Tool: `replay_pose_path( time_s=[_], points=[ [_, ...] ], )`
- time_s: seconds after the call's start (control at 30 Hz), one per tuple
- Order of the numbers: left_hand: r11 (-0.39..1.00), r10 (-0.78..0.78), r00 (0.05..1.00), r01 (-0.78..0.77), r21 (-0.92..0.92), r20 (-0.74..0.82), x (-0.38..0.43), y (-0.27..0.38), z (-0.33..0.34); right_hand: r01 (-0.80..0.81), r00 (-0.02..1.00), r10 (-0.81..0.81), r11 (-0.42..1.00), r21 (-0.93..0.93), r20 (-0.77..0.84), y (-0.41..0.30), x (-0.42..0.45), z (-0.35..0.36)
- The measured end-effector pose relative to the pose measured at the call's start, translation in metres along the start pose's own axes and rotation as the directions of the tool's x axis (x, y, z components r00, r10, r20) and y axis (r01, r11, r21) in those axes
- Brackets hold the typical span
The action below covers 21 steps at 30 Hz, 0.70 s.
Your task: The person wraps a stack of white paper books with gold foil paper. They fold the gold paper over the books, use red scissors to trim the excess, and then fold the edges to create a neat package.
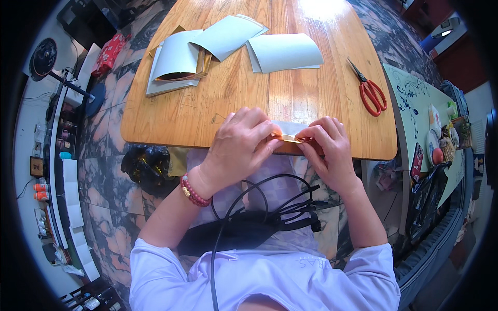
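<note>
Between my two hands, at the near edge of the wooden table (pixel 233 89), is a sheet of gold-faced paper (pixel 290 127) with a pale back. Its near edge is curled over and shows gold. My left hand (pixel 245 140) pinches the left end of that fold between thumb and fingers. At the right end, my right hand (pixel 326 145) grips the same fold. Part of the sheet is hidden behind the fingers. Farther back lie a pile of gold-and-white sheets (pixel 177 54), a few overlapping sheets (pixel 229 37) and another small stack (pixel 288 52).
Red-handled scissors (pixel 371 95) lie at the table's right. A black plastic bag (pixel 146 167) with gold bits sits below the left edge. Black cables (pixel 268 179) cross my lap. To the right stands a pale side table (pixel 412 97) bearing a plate and packets. A fan (pixel 42 58) stands left.
</note>
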<state>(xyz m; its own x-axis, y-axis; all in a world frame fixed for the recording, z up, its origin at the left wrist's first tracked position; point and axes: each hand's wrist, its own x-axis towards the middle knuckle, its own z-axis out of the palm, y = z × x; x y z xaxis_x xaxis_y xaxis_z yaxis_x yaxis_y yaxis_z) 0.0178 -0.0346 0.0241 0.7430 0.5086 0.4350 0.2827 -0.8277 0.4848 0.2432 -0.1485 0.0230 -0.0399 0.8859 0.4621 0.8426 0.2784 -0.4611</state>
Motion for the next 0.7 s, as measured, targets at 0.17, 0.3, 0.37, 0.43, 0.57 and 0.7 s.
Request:
replay_pose_path(
  time_s=[0.17, 0.3, 0.37, 0.43, 0.57, 0.7],
  points=[
    [0.994, -0.018, 1.0, 0.02, -0.104, 0.02, 0.008, -0.013, 0.0, -0.081, 0.997, 0.081, 0.997, 0.012, -0.003, 0.004, 0.004, 0.002],
    [0.991, -0.098, 0.995, 0.097, -0.093, -0.012, 0.013, -0.012, 0.002, -0.106, 0.994, 0.104, 0.994, -0.033, -0.043, 0.002, 0.009, 0.006],
    [0.987, -0.132, 0.991, 0.128, -0.093, -0.037, 0.015, -0.01, 0.004, -0.129, 0.99, 0.128, 0.992, -0.014, -0.056, 0.003, 0.011, 0.009],
    [0.987, -0.144, 0.989, 0.142, -0.069, -0.029, 0.017, -0.009, 0.004, -0.18, 0.982, 0.181, 0.983, 0.021, -0.061, 0.002, 0.011, 0.01],
    [0.988, -0.148, 0.988, 0.147, -0.042, -0.037, 0.018, -0.01, 0.007, -0.214, 0.974, 0.214, 0.977, 0.009, -0.076, 0.0, 0.01, 0.011],
    [0.986, -0.161, 0.985, 0.158, -0.047, -0.063, 0.016, -0.009, 0.008, -0.257, 0.959, 0.258, 0.966, 0.023, -0.118, 0.002, 0.006, 0.012]
  ],
)
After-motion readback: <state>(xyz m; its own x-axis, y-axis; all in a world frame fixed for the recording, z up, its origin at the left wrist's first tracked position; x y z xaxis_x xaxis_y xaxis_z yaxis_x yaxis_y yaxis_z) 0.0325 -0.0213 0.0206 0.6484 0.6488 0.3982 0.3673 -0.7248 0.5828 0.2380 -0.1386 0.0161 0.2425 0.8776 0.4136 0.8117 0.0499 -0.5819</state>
